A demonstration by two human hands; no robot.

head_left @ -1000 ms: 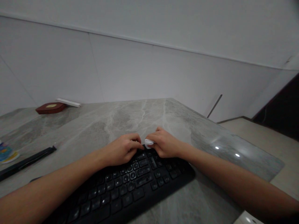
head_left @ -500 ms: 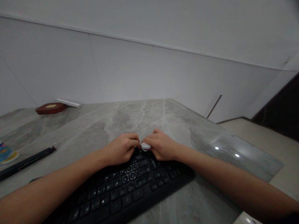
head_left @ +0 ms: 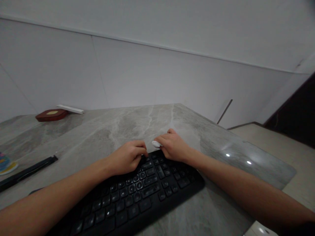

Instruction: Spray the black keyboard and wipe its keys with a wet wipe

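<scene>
A black keyboard (head_left: 134,196) lies aslant on the marbled grey table, its keys shining as if wet. My left hand (head_left: 129,156) is closed at the keyboard's far edge, with the fingertips curled down against it by the top keys. Between the fingers of my right hand (head_left: 175,146) is a small folded white tissue (head_left: 156,144). That hand is closed and sits just over the keyboard's far edge, a short gap to the right of my left hand. Part of the keyboard's left side is hidden under my left forearm.
At the back left, a reddish-brown wooden box (head_left: 51,115) stands beside a white strip (head_left: 71,108). A long black bar (head_left: 28,173) and a colourful container (head_left: 7,164) lie at the left. A white object (head_left: 260,229) shows at the bottom right. The wall borders the table's far side.
My right hand has moved up and right with the white tissue, away from my left hand, uncovering more keys. My left hand has stayed at the keyboard's edge.
</scene>
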